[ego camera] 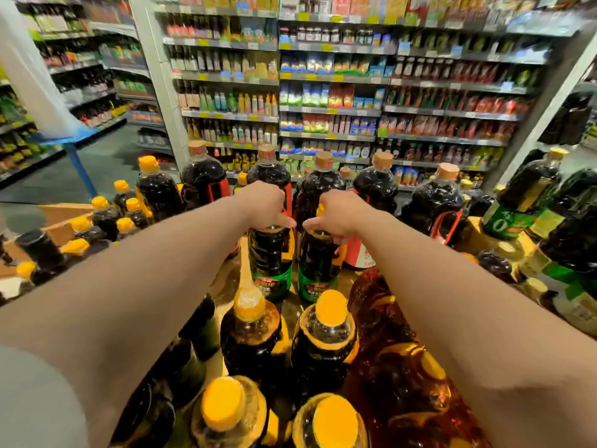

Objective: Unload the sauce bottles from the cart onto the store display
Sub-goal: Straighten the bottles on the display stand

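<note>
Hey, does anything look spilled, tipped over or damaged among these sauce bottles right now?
Nothing stands out. The left hand and right hand each grip an upright green-labelled bottle by its top; no spill shows.

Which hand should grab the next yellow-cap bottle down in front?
Probably neither yet: the left hand and the right hand each grip the top of a green-label bottle. Once freed, the left sits nearer the left yellow-cap bottle, the right nearer its neighbour.

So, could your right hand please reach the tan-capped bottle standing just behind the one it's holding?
Probably not yet: the right hand grips a green-labelled bottle by its top. The tan-capped bottle stands close behind with nothing between, so once freed, likely yes.
</note>
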`<control>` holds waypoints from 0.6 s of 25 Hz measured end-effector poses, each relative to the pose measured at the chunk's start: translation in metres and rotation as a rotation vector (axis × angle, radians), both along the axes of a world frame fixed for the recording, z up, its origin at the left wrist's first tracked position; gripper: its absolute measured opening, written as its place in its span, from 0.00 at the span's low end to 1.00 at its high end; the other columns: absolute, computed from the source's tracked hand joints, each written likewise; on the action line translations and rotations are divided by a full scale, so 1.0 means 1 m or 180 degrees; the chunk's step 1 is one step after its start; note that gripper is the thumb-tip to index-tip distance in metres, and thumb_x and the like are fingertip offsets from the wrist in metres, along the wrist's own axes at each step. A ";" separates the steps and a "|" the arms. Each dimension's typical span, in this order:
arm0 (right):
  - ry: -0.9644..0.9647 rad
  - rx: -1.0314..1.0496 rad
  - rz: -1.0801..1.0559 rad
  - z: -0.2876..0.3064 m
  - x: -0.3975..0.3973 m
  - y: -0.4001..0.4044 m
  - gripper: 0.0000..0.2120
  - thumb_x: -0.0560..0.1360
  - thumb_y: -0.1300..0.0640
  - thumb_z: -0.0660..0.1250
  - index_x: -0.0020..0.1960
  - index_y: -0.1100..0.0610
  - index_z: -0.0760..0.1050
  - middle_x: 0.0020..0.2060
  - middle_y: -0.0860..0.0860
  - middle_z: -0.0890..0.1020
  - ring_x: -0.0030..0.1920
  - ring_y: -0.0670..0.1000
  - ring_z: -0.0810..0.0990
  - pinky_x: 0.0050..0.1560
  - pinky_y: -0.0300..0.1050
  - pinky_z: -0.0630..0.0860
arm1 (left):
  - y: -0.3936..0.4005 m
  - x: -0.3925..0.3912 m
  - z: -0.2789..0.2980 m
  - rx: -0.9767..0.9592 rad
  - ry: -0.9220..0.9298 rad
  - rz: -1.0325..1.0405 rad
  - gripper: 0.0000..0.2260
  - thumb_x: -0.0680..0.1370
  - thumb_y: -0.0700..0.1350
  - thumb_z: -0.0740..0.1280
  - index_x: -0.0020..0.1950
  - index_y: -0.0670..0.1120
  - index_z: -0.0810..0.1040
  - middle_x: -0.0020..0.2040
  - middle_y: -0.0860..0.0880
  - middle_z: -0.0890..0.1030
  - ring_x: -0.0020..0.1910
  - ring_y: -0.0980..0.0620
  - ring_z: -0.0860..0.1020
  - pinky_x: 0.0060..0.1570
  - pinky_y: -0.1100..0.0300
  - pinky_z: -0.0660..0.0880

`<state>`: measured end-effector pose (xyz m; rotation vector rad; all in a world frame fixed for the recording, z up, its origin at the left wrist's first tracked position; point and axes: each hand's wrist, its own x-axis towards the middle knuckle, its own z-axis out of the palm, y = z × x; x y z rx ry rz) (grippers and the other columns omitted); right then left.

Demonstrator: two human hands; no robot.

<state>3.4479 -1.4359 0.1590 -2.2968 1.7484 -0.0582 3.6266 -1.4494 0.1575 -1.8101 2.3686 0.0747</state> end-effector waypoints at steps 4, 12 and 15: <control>-0.0395 0.0461 -0.0046 0.000 0.003 -0.009 0.37 0.72 0.43 0.72 0.73 0.59 0.62 0.40 0.56 0.82 0.33 0.53 0.84 0.31 0.47 0.82 | -0.007 -0.002 0.005 0.0141 -0.0058 -0.0004 0.28 0.75 0.66 0.64 0.56 0.41 0.78 0.45 0.46 0.80 0.45 0.46 0.79 0.36 0.58 0.70; -0.0635 0.0742 -0.0111 0.006 0.006 0.019 0.33 0.71 0.48 0.74 0.69 0.61 0.67 0.37 0.58 0.82 0.29 0.52 0.81 0.27 0.41 0.78 | 0.036 -0.003 0.010 -0.0026 -0.0115 -0.0242 0.25 0.78 0.61 0.64 0.61 0.41 0.76 0.52 0.45 0.79 0.50 0.46 0.77 0.48 0.56 0.72; -0.0528 0.0773 -0.0142 0.011 0.011 0.033 0.28 0.72 0.49 0.74 0.64 0.63 0.70 0.36 0.58 0.79 0.29 0.53 0.79 0.28 0.46 0.81 | 0.053 -0.004 0.011 -0.0109 -0.0169 -0.0367 0.23 0.79 0.60 0.63 0.59 0.40 0.77 0.53 0.45 0.80 0.52 0.45 0.78 0.47 0.57 0.72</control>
